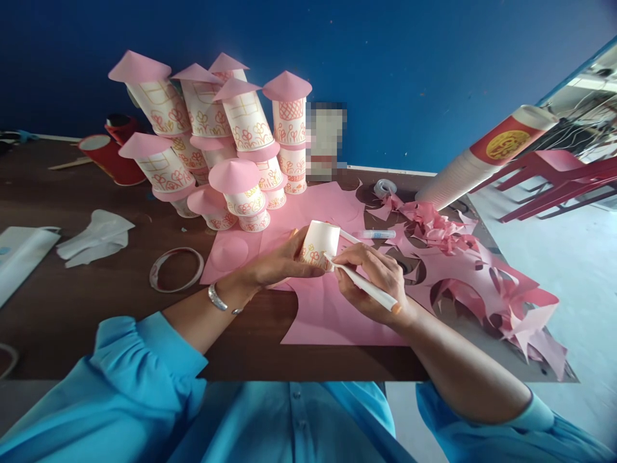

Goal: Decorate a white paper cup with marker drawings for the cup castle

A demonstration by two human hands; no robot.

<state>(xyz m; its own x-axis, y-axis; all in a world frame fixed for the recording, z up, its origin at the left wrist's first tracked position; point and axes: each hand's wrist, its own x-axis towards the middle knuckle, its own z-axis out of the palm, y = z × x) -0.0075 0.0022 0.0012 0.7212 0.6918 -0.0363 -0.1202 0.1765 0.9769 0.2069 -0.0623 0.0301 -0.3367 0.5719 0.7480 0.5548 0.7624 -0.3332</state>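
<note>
Near centre, the right hand (pixel 378 273) is gripping a white marker (pixel 371 290) with fingers closing narrowly around it, its tip meeting the paper cup (pixel 322 238). The left hand (pixel 284 262) is holding that cup between thumb and fingers above pink paper (pixel 332 315); flower drawing appears to be underway. Another stroke would call for steadying the cup and matching its curve. Pink scraps (pixel 486 273) are lying right; decorated cup towers (pixel 248 125) are standing far left.

White paper cup (pixel 320 243), tilted, orange-yellow flower doodles round its lower part, orange-ended white marker (pixel 367 288) angled against its right side.
</note>
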